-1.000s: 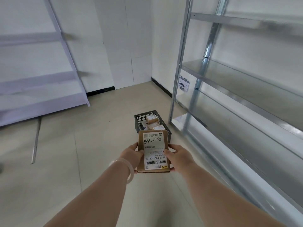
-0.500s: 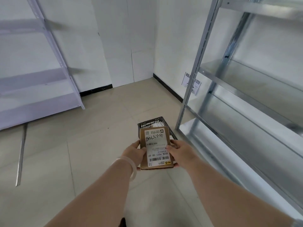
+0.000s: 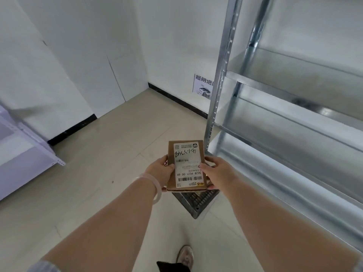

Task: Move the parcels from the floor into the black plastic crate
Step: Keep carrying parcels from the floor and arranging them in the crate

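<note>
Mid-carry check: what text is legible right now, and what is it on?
"502B P021-00 69": printed on the white shipping label of the brown cardboard parcel.
"4-1-7148", apparently: handwritten on that label, upside down.
"超期退": white wall sign, rest hidden by the grey metal shelf post.
Label's small print and barcode digits: too small to read.

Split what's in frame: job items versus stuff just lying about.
Job: parcel, held by left hand and right hand; black crate below it.
Lying about: metal rack, wall sign, lilac shelf.
</note>
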Tool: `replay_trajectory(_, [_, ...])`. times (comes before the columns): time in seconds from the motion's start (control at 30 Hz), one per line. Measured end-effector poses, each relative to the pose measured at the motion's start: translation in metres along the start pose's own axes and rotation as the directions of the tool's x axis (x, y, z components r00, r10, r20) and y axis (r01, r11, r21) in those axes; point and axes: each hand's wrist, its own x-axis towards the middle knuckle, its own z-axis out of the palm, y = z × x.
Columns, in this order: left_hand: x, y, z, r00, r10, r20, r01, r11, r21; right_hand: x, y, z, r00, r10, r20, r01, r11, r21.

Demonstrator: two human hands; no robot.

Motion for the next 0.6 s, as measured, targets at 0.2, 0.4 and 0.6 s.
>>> replay_trajectory(0.2, [0.108,0.032,-0.008,0.998,-0.011,0.06,0.008,0.999,0.047,0.086,-0.021,0.007,0.998,0.042,-0.049,-0.039,0.998,0.057])
replay_trajectory(0.4, [0.201,0.059,-0.009,0.987,-0.045,0.155,0.033,0.996,0.08,0.162,-0.036,0.01,0.985,0.132,-0.115,-0.118,0.985,0.123])
replay_trajectory(0.6, [0.281,0.062,0.004,0.961,-0.097,0.258,0.054,0.984,0.169,0.217,-0.018,0.016,0.946,0.238,-0.222,-0.195,0.961,0.198])
